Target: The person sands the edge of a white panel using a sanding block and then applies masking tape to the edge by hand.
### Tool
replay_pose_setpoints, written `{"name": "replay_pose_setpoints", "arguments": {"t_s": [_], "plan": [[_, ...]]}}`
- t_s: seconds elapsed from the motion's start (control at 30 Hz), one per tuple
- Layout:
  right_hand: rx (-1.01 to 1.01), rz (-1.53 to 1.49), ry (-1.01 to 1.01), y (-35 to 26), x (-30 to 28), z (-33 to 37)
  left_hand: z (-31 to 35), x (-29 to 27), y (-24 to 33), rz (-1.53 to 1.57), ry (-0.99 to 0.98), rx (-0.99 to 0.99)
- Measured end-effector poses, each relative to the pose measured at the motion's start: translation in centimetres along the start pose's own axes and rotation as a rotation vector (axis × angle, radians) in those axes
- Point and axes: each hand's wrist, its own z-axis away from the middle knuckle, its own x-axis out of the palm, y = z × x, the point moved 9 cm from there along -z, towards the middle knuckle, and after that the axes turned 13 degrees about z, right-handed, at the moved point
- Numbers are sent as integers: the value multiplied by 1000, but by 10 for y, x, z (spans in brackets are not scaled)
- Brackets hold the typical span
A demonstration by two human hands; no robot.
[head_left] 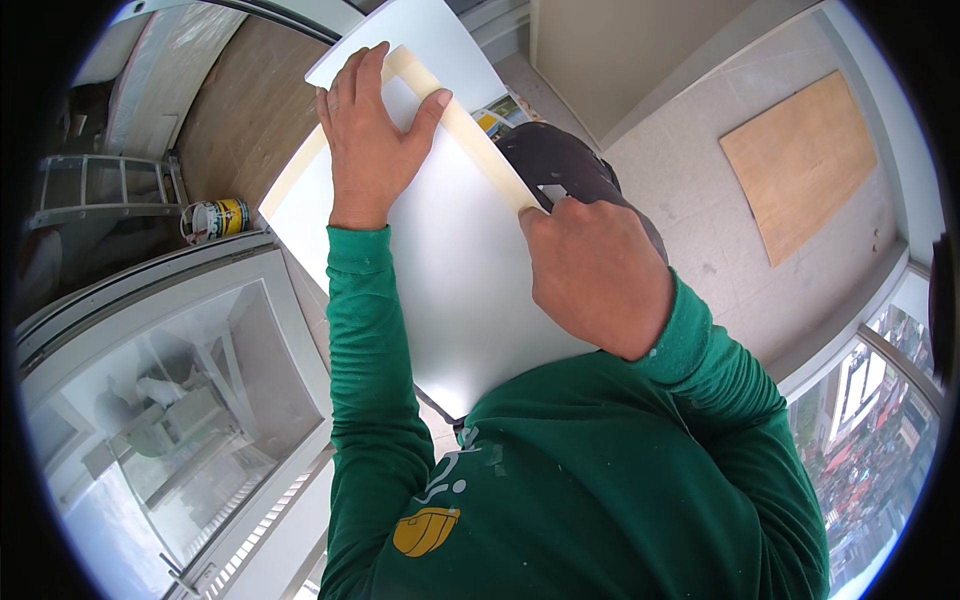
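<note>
A white panel (450,270) with cream masking tape (485,155) along its edges leans toward my body. Flat near the panel's far corner lies my left hand (375,140), its fingers stretched out and the thumb spread over the taped right edge. My right hand (600,270) is closed at the right edge, next to the lower end of the visible tape strip. A small pale piece (552,192) shows just beyond its knuckles. What these fingers grip is hidden beneath the hand.
Another white panel (420,35) stands behind the far corner. On the right floor lies a plywood sheet (800,165). At left are a paint bucket (215,220), a metal ladder-like frame (110,185) and a glazed door (190,400). My dark-trousered leg (560,160) is beside the taped panel.
</note>
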Motion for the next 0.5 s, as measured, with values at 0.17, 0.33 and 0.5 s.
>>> {"name": "replay_pose_setpoints", "arguments": {"t_s": [0.17, 0.33, 0.5], "plan": [[20, -83, -120, 2, 7, -2, 7, 2, 6, -34, 3, 1], [-1, -5, -12, 1, 0, 1, 13, 4, 15, -30, 5, -24], [17, 13, -11, 0, 1, 3, 18, 4, 22, -41, 4, -37]]}}
